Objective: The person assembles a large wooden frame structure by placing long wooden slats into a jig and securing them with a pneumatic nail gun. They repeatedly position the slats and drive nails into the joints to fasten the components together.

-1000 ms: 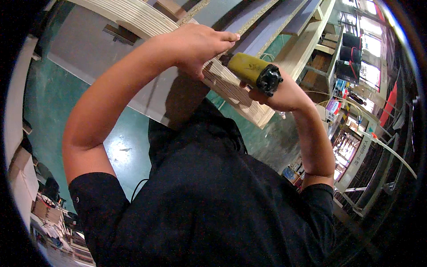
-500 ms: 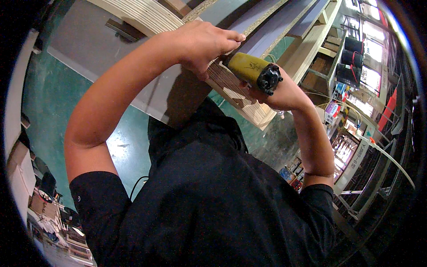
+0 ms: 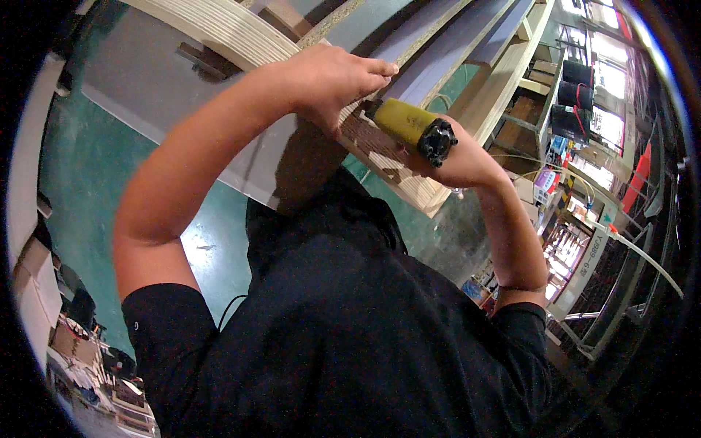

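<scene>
A yellow nail gun (image 3: 403,120) with a black end cap is held in my right hand (image 3: 467,160), its nose pointing left toward my left hand. My right fingers are mostly hidden behind the tool. My left hand (image 3: 337,79) straddles a long pale wooden beam (image 3: 204,25), with its fingers stretched over the far side and the thumb down the near face. Close to those fingertips, purple-grey panels (image 3: 431,36) with raw chipboard edges run away from me. The tool's nose sits over the beam; contact is hard to make out.
A grey sheet (image 3: 146,80) lies left beneath the beam, above a green floor (image 3: 87,160). At right, a rack (image 3: 537,109) holds wood pieces beside black containers (image 3: 573,95). A thin pale hose (image 3: 650,263) hangs farther right. Boxes and scraps (image 3: 80,343) stand lower left.
The nail gun and my right hand have shifted slightly left and down in the picture. My left hand keeps its hold on the beam, and the view has moved a little.
</scene>
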`<state>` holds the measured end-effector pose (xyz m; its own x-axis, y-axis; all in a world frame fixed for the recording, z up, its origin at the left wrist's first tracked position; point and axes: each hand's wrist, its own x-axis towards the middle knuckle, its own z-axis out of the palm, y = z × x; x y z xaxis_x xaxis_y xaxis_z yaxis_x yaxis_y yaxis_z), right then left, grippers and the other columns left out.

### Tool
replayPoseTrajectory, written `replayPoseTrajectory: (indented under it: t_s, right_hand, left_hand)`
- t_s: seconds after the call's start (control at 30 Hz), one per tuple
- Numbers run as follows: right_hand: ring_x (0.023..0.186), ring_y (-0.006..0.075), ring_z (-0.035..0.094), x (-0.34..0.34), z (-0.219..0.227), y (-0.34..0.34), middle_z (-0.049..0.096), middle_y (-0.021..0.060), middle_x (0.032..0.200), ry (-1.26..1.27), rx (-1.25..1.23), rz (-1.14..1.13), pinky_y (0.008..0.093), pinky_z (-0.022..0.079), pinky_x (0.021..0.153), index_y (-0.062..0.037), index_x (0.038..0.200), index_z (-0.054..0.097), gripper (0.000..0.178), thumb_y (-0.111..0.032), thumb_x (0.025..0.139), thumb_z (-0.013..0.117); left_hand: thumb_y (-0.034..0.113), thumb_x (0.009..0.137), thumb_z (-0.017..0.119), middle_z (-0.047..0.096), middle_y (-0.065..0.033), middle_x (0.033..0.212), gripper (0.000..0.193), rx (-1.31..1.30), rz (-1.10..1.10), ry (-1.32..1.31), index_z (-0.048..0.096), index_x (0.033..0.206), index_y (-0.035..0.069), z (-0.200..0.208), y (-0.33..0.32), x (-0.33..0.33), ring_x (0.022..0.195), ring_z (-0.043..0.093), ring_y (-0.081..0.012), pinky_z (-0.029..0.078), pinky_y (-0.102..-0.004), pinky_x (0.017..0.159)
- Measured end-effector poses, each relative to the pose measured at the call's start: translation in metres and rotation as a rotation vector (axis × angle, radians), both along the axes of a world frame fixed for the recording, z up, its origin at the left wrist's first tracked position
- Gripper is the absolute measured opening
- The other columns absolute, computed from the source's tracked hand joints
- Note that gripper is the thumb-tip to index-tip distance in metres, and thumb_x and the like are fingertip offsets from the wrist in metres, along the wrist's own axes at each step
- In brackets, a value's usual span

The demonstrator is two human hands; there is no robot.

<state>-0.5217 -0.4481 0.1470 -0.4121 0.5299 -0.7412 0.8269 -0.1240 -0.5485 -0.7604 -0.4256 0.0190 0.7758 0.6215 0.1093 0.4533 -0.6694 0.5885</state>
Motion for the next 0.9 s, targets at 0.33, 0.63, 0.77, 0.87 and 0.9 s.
replayPoseTrajectory:
  t_s: [0.33, 0.63, 0.77, 0.87, 0.9]
  right_hand:
    - [0.091, 0.0134, 0.068, 0.014, 0.013, -0.007, 0.075, 0.0052, 0.103, 0.068, 0.043, -0.02, 0.0311, 0.056, 0.081, -0.0015, 0.119, 0.068, 0.04, -0.006, 0.079, 0.076]
    - [0.089, 0.0177, 0.069, -0.046, 0.023, 0.021, 0.074, 0.0079, 0.093, 0.1, 0.019, -0.039, 0.034, 0.056, 0.082, -0.0009, 0.106, 0.07, 0.034, -0.006, 0.074, 0.079]
    - [0.087, 0.017, 0.069, -0.061, 0.021, 0.031, 0.074, 0.0066, 0.091, 0.074, -0.025, -0.027, 0.0339, 0.056, 0.078, -0.0016, 0.099, 0.071, 0.028, -0.005, 0.073, 0.079]
    - [0.084, 0.0165, 0.068, -0.062, 0.021, 0.036, 0.074, 0.0053, 0.091, 0.104, -0.018, -0.025, 0.0339, 0.057, 0.075, -0.0021, 0.104, 0.07, 0.031, -0.006, 0.074, 0.079]
    - [0.081, 0.016, 0.068, -0.065, 0.024, 0.037, 0.073, 0.0051, 0.089, 0.096, -0.025, -0.036, 0.0336, 0.056, 0.072, -0.0018, 0.106, 0.069, 0.033, -0.006, 0.075, 0.079]
  left_hand:
    - [0.025, 0.052, 0.098, 0.049, -0.0158, 0.151, 0.105, 0.254, 0.127, -0.115, 0.05, 0.143, 0.006, 0.014, -0.012, -0.052, 0.14, 0.046, -0.0403, 0.044, -0.0478, 0.114]
    - [0.019, 0.05, 0.099, 0.043, -0.0214, 0.156, 0.114, 0.11, 0.185, -0.007, 0.044, 0.149, 0.002, 0.008, -0.002, -0.091, 0.141, 0.046, -0.0405, 0.043, -0.0448, 0.116]
    - [0.017, 0.049, 0.099, 0.04, -0.0239, 0.159, 0.126, 0.053, 0.14, 0.059, 0.035, 0.156, 0.002, 0.009, 0.006, -0.093, 0.141, 0.046, -0.0417, 0.043, -0.0446, 0.117]
    - [0.016, 0.048, 0.099, 0.041, -0.0244, 0.158, 0.131, -0.055, 0.111, 0.163, 0.03, 0.159, 0.003, 0.026, 0.013, -0.088, 0.14, 0.048, -0.0415, 0.045, -0.0442, 0.115]
    - [0.018, 0.049, 0.099, 0.044, -0.0228, 0.155, 0.127, -0.003, 0.089, 0.133, 0.034, 0.157, 0.003, 0.015, 0.014, -0.092, 0.137, 0.051, -0.0405, 0.046, -0.0437, 0.114]
